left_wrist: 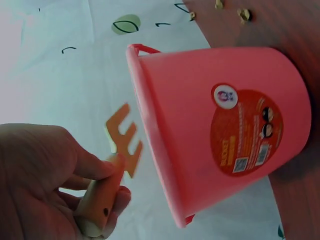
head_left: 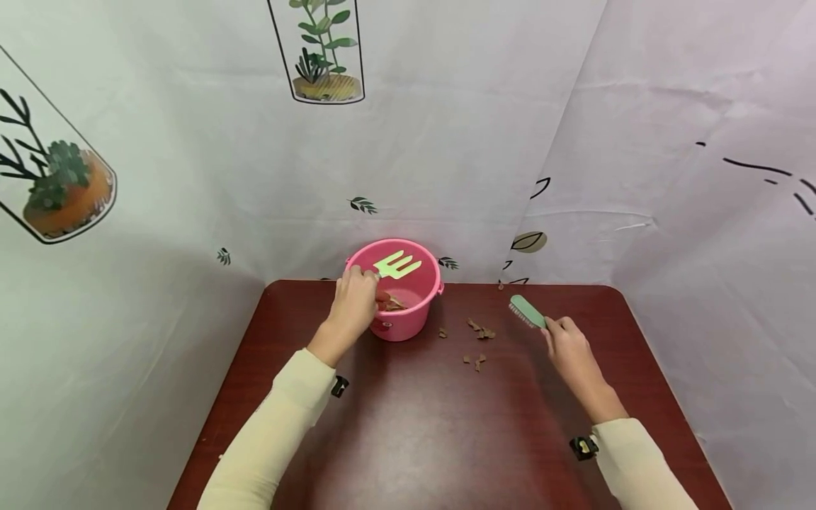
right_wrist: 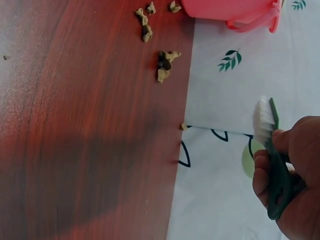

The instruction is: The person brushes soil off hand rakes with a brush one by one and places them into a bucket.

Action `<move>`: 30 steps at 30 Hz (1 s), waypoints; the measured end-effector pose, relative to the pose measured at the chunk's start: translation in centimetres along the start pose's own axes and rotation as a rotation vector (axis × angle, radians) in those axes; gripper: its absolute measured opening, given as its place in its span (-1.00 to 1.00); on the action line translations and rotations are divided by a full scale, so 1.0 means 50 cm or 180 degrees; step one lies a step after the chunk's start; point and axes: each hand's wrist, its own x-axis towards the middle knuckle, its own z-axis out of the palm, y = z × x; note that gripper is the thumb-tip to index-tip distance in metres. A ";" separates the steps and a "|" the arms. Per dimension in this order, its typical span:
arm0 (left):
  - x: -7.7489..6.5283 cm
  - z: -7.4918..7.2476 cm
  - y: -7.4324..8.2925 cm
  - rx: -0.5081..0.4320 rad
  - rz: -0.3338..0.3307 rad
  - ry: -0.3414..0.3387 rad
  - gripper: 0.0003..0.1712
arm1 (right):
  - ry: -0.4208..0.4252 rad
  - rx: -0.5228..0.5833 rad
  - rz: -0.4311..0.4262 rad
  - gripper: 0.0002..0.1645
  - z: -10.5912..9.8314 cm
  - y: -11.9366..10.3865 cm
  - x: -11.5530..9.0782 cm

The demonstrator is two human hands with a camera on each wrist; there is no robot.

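My left hand (head_left: 355, 296) grips the wooden handle of a small hand fork (head_left: 398, 265), its yellow-green tines over the mouth of a pink bucket (head_left: 400, 328). In the left wrist view the fork (left_wrist: 120, 145) is beside the bucket's rim, and the handle lies between thumb and fingers. Some brownish bits (head_left: 394, 304) lie inside the bucket. Over the table's right side, my right hand (head_left: 569, 347) holds a green brush (head_left: 528, 312) with white bristles, raised above the surface. Between bucket and brush lie several dry brown scraps (head_left: 486, 333).
The dark red-brown table (head_left: 421, 439) backs onto a white patterned cloth (head_left: 446, 142), which also hangs at both sides. The bucket stands near the table's back edge. A tiny scrap (right_wrist: 184, 126) sits right at that edge.
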 end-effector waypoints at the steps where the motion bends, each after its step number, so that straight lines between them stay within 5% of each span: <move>1: 0.004 -0.002 -0.002 0.0017 0.0010 -0.0048 -0.88 | 0.0000 -0.0002 0.0001 -0.69 0.000 0.002 0.000; 14: 0.067 0.009 0.004 0.0499 0.0129 -0.0411 -0.76 | -0.0045 0.0017 0.0054 -0.69 0.010 0.022 -0.004; 22: 0.084 0.045 0.013 0.0250 0.0078 -0.0644 -0.74 | -0.0259 0.0032 0.0228 -0.67 0.024 0.029 -0.023; 30: 0.098 0.070 0.012 0.0105 0.0096 -0.0777 -0.88 | -0.0056 0.0081 0.0099 -0.74 0.045 0.031 -0.046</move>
